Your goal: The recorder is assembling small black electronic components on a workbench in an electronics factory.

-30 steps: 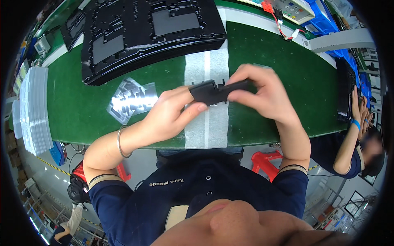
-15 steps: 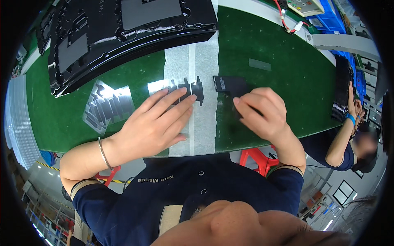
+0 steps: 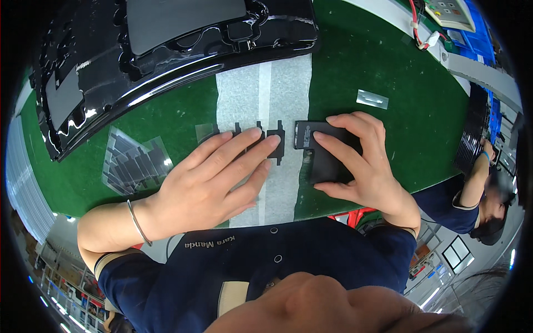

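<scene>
Fingers, left hand point(image 3: 216, 180): spread, palm down, grasping nothing; tips rest among the black cut-outs point(image 3: 278, 142).
Fingers, right hand point(image 3: 366, 169): curved round the black L-shaped block point(image 3: 330, 168), thumb at its near side, a fingertip on its face.
Progress: seems partway; block and cut-outs lie side by side, just apart. No cut-out can be made out on the block's exposed face; those at the left hand look unapplied, as do those on the clear sheet point(image 3: 136, 169).
Block's place: lies across the right border of the pale strip point(image 3: 239, 91), near the front edge of the green bench point(image 3: 405, 127).
Block's heading: narrow arm points left, toward the cut-outs; wider body extends toward the front edge.
Long axis: cannot tell; the right hand covers the far end.
</scene>
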Tool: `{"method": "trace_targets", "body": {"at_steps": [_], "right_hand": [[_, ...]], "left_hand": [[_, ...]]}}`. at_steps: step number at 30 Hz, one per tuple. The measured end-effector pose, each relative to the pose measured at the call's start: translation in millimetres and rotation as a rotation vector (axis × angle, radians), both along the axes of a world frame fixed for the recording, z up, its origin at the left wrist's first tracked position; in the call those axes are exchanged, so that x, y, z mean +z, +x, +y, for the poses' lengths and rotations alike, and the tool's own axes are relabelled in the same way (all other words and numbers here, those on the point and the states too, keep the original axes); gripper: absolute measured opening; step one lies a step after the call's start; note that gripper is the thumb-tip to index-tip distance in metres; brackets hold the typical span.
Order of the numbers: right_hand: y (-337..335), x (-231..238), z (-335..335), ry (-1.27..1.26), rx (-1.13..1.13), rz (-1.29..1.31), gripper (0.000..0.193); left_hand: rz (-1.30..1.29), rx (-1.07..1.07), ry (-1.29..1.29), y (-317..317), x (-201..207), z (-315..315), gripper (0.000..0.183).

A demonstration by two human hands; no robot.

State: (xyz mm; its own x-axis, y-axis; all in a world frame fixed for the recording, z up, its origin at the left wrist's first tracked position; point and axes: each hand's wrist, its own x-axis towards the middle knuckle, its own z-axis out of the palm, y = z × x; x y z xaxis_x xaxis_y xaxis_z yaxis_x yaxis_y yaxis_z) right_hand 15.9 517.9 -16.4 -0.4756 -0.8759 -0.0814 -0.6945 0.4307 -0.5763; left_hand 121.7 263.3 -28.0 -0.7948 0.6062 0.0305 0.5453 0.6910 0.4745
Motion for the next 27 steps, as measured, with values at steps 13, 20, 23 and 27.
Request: {"method": "trace_targets", "body": {"at_steps": [13,20,23,27], "right_hand": [[4.3,-4.8,-10.8,-0.066,0.045,-0.008,0.071],[5.6,-5.7,-9.2,-0.053,0.035,0.006,0.069],[5.0,-6.4,-9.8,-0.053,0.044,0.0,0.069],[4.2,-4.9,-10.0,-0.042,0.049,-0.002,0.069]], "left_hand": [[0.046,-0.01,-0.006,-1.1,-4.9,-0.2,0.039],[0.057,-0.011,-0.023,-3.3,-5.0,1.2,0.037],[0.049,0.009,-0.017,-1.0,-5.7,2.1,0.036],[0.046,0.006,-0.018,-1.2,-5.8,1.9,0.037]]}}
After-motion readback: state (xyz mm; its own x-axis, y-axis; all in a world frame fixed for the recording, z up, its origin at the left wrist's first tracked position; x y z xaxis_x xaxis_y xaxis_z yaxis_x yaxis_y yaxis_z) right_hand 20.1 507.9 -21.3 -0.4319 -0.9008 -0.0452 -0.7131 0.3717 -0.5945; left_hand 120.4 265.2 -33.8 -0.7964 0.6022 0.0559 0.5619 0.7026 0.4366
